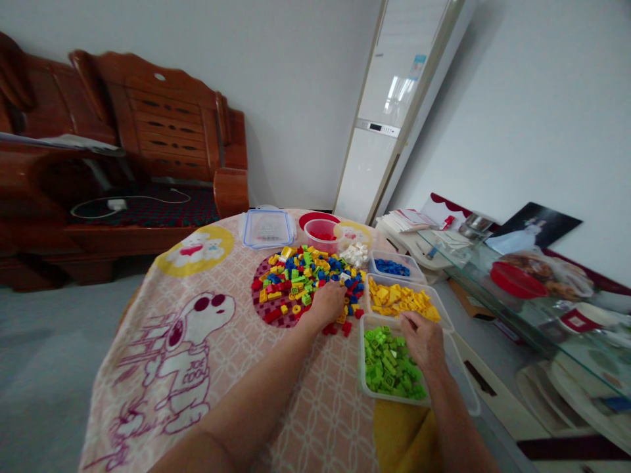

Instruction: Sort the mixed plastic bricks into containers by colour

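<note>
A heap of mixed coloured bricks [300, 276] lies on the cloth-covered table [197, 341]. My left hand [328, 303] rests on the near right side of the heap, its fingers curled down into the bricks; what they hold is hidden. My right hand [421, 338] hovers over the clear tub of green bricks [387, 364], fingers bent together at the tub's far rim. Beyond it stand a tub of yellow bricks [401, 299] and a tub of blue bricks [392, 267].
A red-brick cup [320, 234], a red lid [315, 218], stacked clear lids [267, 228] and white bricks [353, 255] sit at the table's far side. A wooden sofa [123, 151] stands left, an air conditioner [389, 112] behind, a cluttered glass table [542, 295] right.
</note>
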### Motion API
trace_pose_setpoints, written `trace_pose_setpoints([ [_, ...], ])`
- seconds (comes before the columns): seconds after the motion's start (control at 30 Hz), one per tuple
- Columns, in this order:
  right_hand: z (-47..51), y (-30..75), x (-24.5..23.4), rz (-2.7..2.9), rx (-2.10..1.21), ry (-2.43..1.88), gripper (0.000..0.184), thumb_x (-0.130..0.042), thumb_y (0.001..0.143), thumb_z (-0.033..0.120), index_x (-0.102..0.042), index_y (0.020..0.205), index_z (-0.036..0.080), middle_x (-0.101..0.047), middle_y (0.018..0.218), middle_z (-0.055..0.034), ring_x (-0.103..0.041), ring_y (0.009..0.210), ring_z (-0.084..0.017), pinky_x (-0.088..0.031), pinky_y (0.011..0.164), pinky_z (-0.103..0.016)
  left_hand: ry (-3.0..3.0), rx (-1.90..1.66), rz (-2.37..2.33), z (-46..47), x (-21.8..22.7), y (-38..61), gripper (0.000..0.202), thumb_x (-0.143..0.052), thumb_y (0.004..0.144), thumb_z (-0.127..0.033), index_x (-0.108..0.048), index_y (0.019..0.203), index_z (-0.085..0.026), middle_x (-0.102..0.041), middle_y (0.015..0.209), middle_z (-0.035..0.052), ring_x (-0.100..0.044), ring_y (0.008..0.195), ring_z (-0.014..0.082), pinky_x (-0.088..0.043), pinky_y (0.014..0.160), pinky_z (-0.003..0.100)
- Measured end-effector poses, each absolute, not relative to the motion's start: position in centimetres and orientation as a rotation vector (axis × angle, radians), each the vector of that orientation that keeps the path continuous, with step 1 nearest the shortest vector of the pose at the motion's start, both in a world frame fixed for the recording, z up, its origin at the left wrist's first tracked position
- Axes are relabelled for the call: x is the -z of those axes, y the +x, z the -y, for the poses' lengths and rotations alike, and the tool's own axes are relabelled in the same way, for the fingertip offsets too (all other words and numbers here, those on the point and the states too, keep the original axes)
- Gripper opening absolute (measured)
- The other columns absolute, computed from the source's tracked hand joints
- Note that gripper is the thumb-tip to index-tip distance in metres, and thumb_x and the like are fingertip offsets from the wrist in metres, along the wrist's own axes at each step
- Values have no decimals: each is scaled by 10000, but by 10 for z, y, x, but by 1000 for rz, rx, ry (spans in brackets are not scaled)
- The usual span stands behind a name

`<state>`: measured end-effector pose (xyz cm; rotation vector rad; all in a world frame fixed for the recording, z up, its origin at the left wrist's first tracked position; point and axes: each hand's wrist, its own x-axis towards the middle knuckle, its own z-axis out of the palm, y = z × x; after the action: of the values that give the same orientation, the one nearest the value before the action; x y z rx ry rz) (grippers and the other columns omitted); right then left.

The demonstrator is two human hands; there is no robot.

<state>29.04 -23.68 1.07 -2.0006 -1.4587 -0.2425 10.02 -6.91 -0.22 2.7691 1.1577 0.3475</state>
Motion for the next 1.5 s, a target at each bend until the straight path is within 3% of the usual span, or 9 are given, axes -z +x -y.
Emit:
trace_pose_setpoints([
  [0.43,237,290,-11,1416,222,-2009,354,-465,848,391,-749,828,181,-743,776,-96,-676,705,-216,-460,673,-290,2541,-486,-1106,70,-6,90,283,-526,863,-195,-574,1143,-192,-666,1122,83,-618,1056,199,-474,897,291],
  [0.7,238,292,-9,1426,209,-2012,356,-460,861,388,-748,842,181,-747,825,-106,-679,737,-222,-468,704,-299,2355,-752,-846,66,-27,85,274,-625,777,-221,-653,1046,-178,-696,957,41,-633,866,168,-464,797,253],
  [0.9,237,292,-9,1427,204,-2011,352,-465,860,390,-748,846,181,-739,773,-91,-673,702,-216,-461,682,-298,2244,-567,-447,86,-54,87,311,-684,746,-246,-691,1042,-150,-694,870,19,-601,726,117,-439,680,202],
  [1.13,237,292,-8,1435,198,-2001,341,-462,872,384,-743,846,194,-746,799,-89,-673,729,-211,-466,706,-295,2254,-386,-206,106,-63,92,350,-708,743,-286,-704,1073,-171,-707,904,22,-598,714,106,-414,631,185],
  [1.33,237,293,-7,1430,222,-2001,347,-459,862,384,-747,837,191,-746,802,-92,-677,735,-216,-472,712,-299,2392,-672,-623,81,-52,85,246,-582,790,-199,-730,986,-179,-724,932,41,-635,821,150,-457,764,227],
  [1.5,237,293,-8,1437,229,-2000,353,-458,857,385,-750,838,188,-749,807,-96,-677,728,-213,-471,709,-294,2485,-625,-970,57,-31,75,242,-570,778,-181,-757,931,-201,-725,918,58,-646,880,187,-472,810,264],
])
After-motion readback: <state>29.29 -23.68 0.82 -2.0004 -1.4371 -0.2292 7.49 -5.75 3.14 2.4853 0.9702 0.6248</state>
